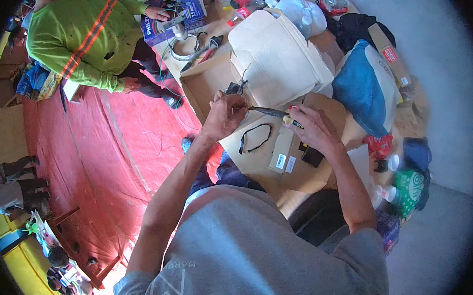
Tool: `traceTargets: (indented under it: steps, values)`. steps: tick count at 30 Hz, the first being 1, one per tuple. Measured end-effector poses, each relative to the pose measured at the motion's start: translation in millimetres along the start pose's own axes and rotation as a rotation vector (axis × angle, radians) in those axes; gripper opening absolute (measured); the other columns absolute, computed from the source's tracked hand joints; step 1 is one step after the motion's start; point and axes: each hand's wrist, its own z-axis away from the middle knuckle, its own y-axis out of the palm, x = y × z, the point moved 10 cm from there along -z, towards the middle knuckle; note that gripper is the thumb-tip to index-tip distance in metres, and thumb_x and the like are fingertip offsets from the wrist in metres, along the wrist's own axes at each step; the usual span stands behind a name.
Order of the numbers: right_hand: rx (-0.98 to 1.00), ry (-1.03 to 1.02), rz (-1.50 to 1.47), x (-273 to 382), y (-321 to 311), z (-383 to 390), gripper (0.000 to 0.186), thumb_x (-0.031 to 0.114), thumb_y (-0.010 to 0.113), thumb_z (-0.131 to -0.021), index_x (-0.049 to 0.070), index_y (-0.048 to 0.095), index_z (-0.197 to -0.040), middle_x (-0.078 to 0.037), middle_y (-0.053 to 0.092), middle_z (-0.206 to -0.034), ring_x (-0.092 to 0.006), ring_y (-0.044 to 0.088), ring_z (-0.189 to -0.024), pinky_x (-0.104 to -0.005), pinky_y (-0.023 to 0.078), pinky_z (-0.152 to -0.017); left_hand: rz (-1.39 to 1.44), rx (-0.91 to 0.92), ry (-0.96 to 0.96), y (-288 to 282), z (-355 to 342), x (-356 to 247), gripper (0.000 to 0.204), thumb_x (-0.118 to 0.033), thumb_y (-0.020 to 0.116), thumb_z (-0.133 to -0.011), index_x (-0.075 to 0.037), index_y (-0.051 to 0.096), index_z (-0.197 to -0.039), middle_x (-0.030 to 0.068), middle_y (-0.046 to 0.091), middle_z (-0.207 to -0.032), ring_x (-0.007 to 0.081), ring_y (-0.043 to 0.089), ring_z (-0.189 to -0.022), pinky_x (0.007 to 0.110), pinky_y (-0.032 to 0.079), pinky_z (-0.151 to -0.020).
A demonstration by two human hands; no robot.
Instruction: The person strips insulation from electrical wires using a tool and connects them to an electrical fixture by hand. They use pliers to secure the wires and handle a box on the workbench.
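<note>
Right hand gripping screwdriver; tip at closed left hand, contents unclear.

A slim soldering iron with a dark shaft and a yellow-and-black handle lies nearly level above the flattened cardboard sheet, its tip pointing to the person's left. The tip meets a small part pinched over the cardboard's upper edge; the part is too small to make out
</note>
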Motion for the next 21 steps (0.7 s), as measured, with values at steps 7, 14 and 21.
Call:
traceTargets:
  steps: [7, 14, 21]
  values:
    - [0.012, 0.025, 0.167, 8, 20, 2, 0.032, 0.011, 0.071, -0.087, 0.01, 0.065, -0.118, -0.015, 0.065, -0.104, -0.0344, 0.068, -0.1, -0.0496, 0.057, -0.08, -0.119, -0.091, 0.022, -3, 1, -6, 0.013, -0.016, 0.075, -0.082, -0.011, 0.074, -0.093, 0.0082, 0.072, -0.092, 0.0336, 0.054, -0.1, 0.051, 0.04, -0.092]
    - [-0.06, 0.166, 0.203, 11, 40, 8, 0.033, 0.007, 0.059, -0.091, 0.01, 0.062, -0.125, -0.016, 0.067, -0.1, -0.0389, 0.067, -0.102, -0.0586, 0.053, -0.08, -0.218, -0.122, 0.043, -3, 1, -13, 0.011, -0.019, 0.074, -0.083, -0.01, 0.069, -0.085, 0.0094, 0.071, -0.088, 0.0354, 0.054, -0.094, 0.052, 0.039, -0.082]
    - [-0.104, 0.316, 0.088, 16, 54, 12, 0.033, 0.007, 0.074, -0.082, 0.006, 0.061, -0.112, -0.018, 0.068, -0.099, -0.0417, 0.067, -0.097, -0.0535, 0.054, -0.083, -0.235, -0.181, 0.036, -2, 7, -20, 0.015, -0.021, 0.075, -0.085, -0.008, 0.068, -0.088, 0.0102, 0.071, -0.087, 0.0342, 0.053, -0.097, 0.052, 0.039, -0.088]
